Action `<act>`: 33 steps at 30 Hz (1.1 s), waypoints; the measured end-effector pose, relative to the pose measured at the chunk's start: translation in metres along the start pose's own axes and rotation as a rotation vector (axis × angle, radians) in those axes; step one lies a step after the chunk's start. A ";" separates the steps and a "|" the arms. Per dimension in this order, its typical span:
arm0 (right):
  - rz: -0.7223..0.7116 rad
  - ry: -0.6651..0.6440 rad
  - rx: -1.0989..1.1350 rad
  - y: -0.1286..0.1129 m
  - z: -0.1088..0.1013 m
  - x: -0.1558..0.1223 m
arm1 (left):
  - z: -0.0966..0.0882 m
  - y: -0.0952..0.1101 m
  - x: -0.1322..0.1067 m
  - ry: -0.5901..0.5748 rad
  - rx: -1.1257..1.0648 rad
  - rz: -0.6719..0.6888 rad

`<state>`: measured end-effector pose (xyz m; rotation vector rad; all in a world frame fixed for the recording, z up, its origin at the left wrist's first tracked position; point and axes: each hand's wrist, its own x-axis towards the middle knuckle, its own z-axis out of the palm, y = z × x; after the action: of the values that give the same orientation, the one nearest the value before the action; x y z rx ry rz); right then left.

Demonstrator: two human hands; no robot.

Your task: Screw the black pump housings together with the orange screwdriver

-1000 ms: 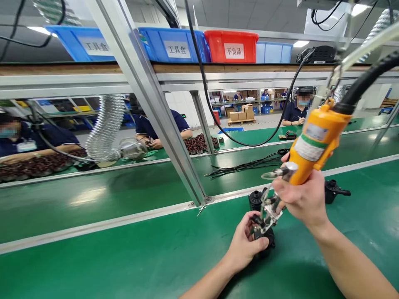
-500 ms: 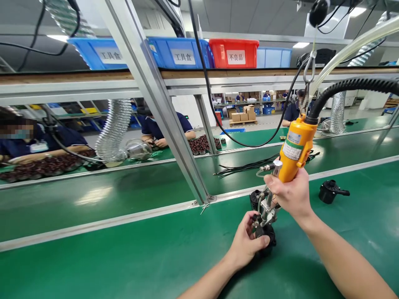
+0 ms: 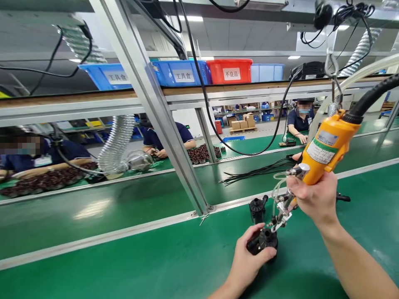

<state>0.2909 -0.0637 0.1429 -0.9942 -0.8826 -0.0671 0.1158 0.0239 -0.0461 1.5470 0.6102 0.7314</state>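
Observation:
My right hand is closed round a yellow electric screwdriver, which hangs from a metal hook and tilts down to the left. Its metal tip end, with thin clear tubing, sits just above and right of a small black pump housing. Thumb and fingers of my left hand grip that pump housing on the green bench. Just behind it stands a second black pump housing. Part of a third black housing shows beyond my right wrist.
Black cables lie on the green belt behind the bench. A slanted aluminium post rises at centre left. Blue bins and a red bin stand on the overhead shelf. Several people sit across the line, near heaps of dark red-brown parts.
The screwdriver has moved right and lifted off the pump housing, tilting more. My left hand still grips the housing, whose top now shows. The camera view has tipped upward slightly.

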 end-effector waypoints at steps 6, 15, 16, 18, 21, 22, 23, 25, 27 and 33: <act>0.115 -0.039 0.110 -0.008 0.007 0.000 | 0.002 -0.002 0.000 -0.006 0.032 0.022; 0.154 -0.146 0.103 0.006 0.025 -0.016 | 0.005 0.009 0.002 -0.053 -0.003 -0.029; 0.176 -0.166 0.116 0.009 0.026 -0.018 | 0.005 0.010 0.002 -0.054 -0.008 -0.028; 0.208 -0.198 0.126 0.015 0.027 -0.021 | 0.006 0.011 0.002 -0.057 -0.010 -0.020; 0.212 -0.198 0.090 0.021 0.026 -0.021 | 0.004 0.011 0.003 -0.077 -0.001 -0.009; 0.213 -0.191 0.082 0.022 0.026 -0.021 | 0.003 0.010 0.004 -0.086 0.005 -0.005; 0.219 -0.182 0.080 0.024 0.025 -0.020 | 0.002 0.010 0.004 -0.095 0.016 0.001; 0.241 -0.169 0.084 0.027 0.024 -0.018 | 0.000 0.009 0.003 -0.082 0.063 0.029; 0.237 -0.140 0.083 0.027 0.022 -0.013 | 0.001 0.008 0.000 -0.035 0.140 0.070; -0.082 0.165 0.098 0.013 -0.012 0.013 | 0.016 -0.011 -0.007 -0.126 -0.077 -0.035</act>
<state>0.3128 -0.0612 0.1393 -0.8489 -0.7680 -0.1713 0.1234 0.0096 -0.0586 1.4949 0.5088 0.6194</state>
